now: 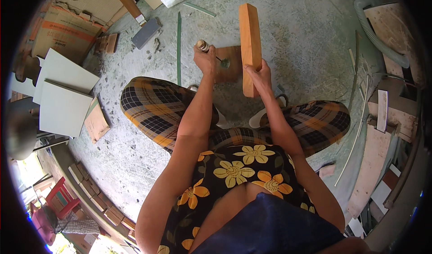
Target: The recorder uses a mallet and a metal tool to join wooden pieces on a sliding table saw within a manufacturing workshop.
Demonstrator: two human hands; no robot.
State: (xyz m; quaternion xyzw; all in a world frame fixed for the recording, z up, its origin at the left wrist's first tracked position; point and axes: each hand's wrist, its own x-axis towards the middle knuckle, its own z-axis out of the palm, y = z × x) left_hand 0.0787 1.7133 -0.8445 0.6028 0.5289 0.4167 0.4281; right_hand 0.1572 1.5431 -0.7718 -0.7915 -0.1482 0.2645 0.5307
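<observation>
Here, a tool with a wooden handle (pixel 203 45) is gripped in the closed left hand (pixel 206 60), its metal tip on a small brown board (pixel 230 65) on the concrete floor (pixel 297 33), upper middle of the frame. The right hand (pixel 258 76) is wrapped around an upright orange wooden plank (pixel 249 42) (just beside). Seemingly a working step is in hand; steady pressure is called for next.
</observation>
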